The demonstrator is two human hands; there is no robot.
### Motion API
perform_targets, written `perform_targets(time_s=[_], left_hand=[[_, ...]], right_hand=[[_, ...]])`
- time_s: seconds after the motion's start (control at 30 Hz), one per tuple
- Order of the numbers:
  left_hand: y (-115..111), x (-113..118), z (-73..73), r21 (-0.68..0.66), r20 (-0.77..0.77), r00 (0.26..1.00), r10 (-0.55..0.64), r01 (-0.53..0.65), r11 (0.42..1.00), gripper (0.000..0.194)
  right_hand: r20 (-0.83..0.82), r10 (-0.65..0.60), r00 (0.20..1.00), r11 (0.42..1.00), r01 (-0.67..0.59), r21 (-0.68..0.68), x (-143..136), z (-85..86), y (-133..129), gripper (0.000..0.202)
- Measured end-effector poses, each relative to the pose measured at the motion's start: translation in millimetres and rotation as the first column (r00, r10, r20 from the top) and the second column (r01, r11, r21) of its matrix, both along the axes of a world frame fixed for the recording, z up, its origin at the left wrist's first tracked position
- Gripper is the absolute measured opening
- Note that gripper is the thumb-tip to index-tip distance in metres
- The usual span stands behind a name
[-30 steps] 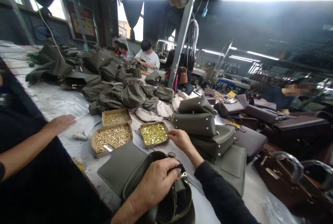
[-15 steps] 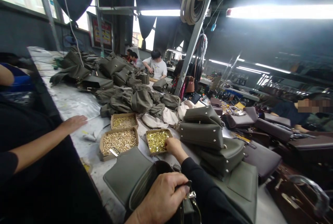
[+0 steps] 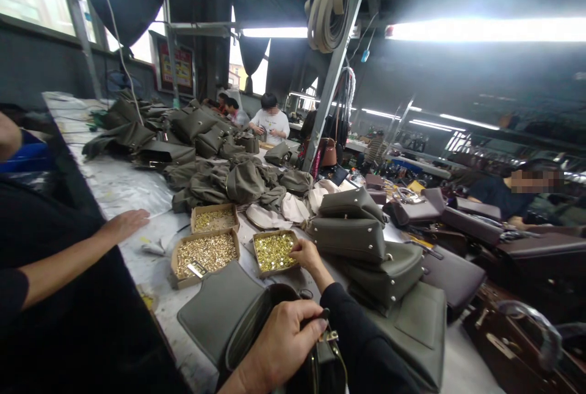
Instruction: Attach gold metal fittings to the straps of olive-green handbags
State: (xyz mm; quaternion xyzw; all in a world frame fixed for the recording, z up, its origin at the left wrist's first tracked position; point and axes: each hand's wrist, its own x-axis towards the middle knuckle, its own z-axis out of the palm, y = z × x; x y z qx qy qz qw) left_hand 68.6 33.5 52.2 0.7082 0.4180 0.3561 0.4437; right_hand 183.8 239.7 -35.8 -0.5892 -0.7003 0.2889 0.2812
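Low in the middle, my left hand [image 3: 286, 339] pinches a dark edge of an olive-green handbag [image 3: 224, 308] between thumb and fingers. The bag's wide flap lies folded open to the left, and gold metal fittings show beside my thumb. My right hand [image 3: 309, 258], in a dark sleeve, reaches past the bag to the right rim of a small cardboard box [image 3: 274, 252] of shiny yellow-gold metal pieces. Its fingertips are pressed together; anything between them is too small to make out. A second box [image 3: 206, 256] holds rose-gold pieces, and a third box [image 3: 214, 218] stands behind it.
Finished-looking olive bags [image 3: 350, 238] are stacked on the right, with brown bags [image 3: 453, 275] beyond. Limp olive bag pieces [image 3: 206, 180] cover the table's back. Another person's hand [image 3: 123, 226] rests over the table at left. A slanted metal post [image 3: 336, 67] rises behind.
My right hand's fingertips have drawn up slightly from the gold pieces toward the box's right rim. My left hand keeps its hold on the bag. The whole view has shifted slightly.
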Motion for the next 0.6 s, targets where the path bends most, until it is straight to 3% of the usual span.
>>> perform_targets(time_s=[0.17,0.33,0.47,0.6], left_hand=[[1,1,-2.5,-0.022,0.009,1.0,0.007,-0.007,1.0,0.028],[3,-1,-2.4,-0.049,0.071,0.997,0.042,-0.039,0.998,0.027],[8,1,-3.1,-0.084,0.127,0.991,0.049,-0.039,0.996,0.028],[9,8,0.1,-0.112,0.118,0.992,0.035,-0.021,0.993,0.029]], right_hand=[[-0.307,0.016,0.951,1.0,-0.013,0.012,-2,9.2,-6,0.025],[-0.642,0.008,0.767,1.0,0.01,0.025,7,34.7,-30,0.04],[-0.803,-0.011,0.596,0.999,0.034,0.012,34,62.1,-79,0.048],[-0.888,-0.045,0.458,0.995,0.097,-0.001,60,78.7,-146,0.036]])
